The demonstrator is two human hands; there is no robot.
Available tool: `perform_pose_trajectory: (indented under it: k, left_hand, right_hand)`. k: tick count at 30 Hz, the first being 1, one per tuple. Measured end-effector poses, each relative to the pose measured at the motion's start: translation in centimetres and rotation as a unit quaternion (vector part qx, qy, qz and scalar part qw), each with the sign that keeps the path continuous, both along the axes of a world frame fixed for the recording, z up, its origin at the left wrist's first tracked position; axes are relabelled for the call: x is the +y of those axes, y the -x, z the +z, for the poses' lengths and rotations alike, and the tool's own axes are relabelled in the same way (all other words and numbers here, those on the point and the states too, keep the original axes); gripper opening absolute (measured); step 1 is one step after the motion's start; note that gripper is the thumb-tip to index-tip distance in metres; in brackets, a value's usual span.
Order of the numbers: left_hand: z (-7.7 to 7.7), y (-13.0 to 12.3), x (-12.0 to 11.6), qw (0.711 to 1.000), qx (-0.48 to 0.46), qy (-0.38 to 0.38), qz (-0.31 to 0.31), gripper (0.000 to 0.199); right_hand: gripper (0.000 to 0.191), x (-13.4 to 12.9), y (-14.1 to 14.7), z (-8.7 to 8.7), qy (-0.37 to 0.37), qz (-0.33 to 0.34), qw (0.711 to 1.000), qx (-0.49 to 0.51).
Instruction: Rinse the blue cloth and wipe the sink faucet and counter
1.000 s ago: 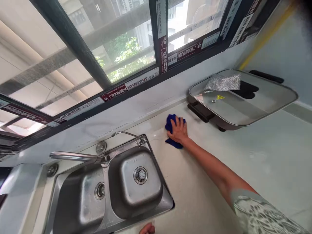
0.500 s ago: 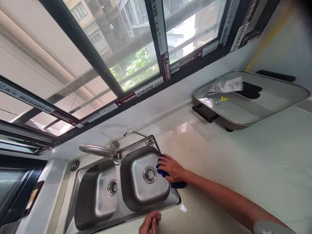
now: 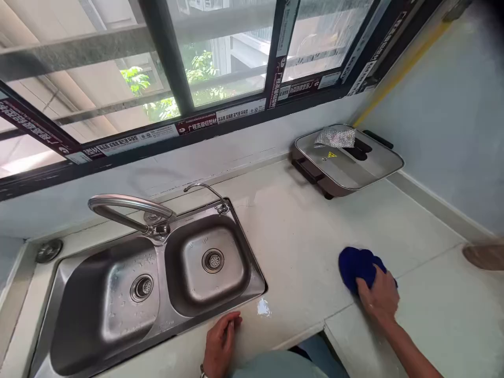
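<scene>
A crumpled dark blue cloth [image 3: 358,270] lies pressed against the pale countertop, well to the right of the sink. My right hand [image 3: 381,298] grips it from above, fingers over its near side and partly hidden in the folds. At the counter's front edge, just below the double-bowl steel sink [image 3: 258,283], rests my left hand [image 3: 221,341]. Its fingers are curled in, and I see nothing held in them. A small wet patch [image 3: 263,307] shines on the counter beside the sink corner.
A large curved faucet [image 3: 126,202] and a thin small tap [image 3: 205,186] rise behind the sink. An electric pan with a glass lid [image 3: 346,168] sits at the back right, with silver bubble wrap [image 3: 336,137] on it. A brown object [image 3: 484,256] is at the right edge.
My right hand has moved with the blue cloth from the sink's right rim out to the right across the counter. My left hand stays by the front edge. The view has shifted.
</scene>
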State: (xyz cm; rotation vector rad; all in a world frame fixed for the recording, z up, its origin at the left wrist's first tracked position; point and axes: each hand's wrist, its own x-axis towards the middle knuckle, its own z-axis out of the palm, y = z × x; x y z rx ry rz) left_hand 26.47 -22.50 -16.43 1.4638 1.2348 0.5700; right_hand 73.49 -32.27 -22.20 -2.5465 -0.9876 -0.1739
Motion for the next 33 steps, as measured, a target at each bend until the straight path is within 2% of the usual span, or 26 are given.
perform_pose_trajectory:
  k: [2,6,9,12,16,18,22,24,26,30,33]
  left_hand:
    - [0.1,0.6,-0.3,1.000,-0.007,-0.006,-0.008,0.038]
    - [0.4,2.0,-0.7,1.000,-0.015,-0.009,0.011,0.040]
    - [0.6,3.2,-0.8,0.999,-0.020,-0.008,0.034,0.040]
    - [0.4,4.2,-0.8,0.999,-0.032,-0.015,0.034,0.038]
    - [-0.5,4.3,0.0,0.999,-0.040,-0.034,0.000,0.037]
    - [-0.9,3.6,0.8,0.997,-0.041,-0.047,-0.039,0.035]
    - [-0.7,0.9,2.6,0.983,-0.051,-0.102,-0.144,0.032]
    - [-0.3,-0.4,3.2,0.971,-0.058,-0.138,-0.187,0.032]
    - [0.0,-1.1,3.5,0.960,-0.060,-0.167,-0.215,0.033]
    - [-0.4,-0.1,3.2,0.962,-0.058,-0.169,-0.208,0.035]
    - [-1.3,1.7,2.8,0.974,-0.076,-0.123,-0.171,0.035]
  right_hand:
    - [0.077,4.1,3.2,0.3,-0.016,-0.025,1.000,-0.005]
    - [0.069,12.9,12.5,1.2,0.001,0.093,0.996,0.006]
    - [0.063,15.3,18.4,1.3,0.003,0.196,0.981,0.004]
    - [0.060,15.4,21.5,1.0,0.001,0.256,0.967,-0.007]
    - [0.062,15.5,22.8,1.2,0.025,0.267,0.963,0.000]
    - [0.066,15.7,23.6,1.7,0.053,0.293,0.954,0.007]
    - [0.062,15.5,25.5,2.6,0.121,0.422,0.898,0.025]
    - [0.057,14.6,25.9,2.8,0.135,0.442,0.886,0.041]
    - [0.056,13.0,25.8,2.7,0.129,0.442,0.886,0.057]
    - [0.056,10.1,24.3,2.2,0.112,0.467,0.875,0.062]
    - [0.056,11.6,23.7,2.1,0.140,0.486,0.862,0.034]
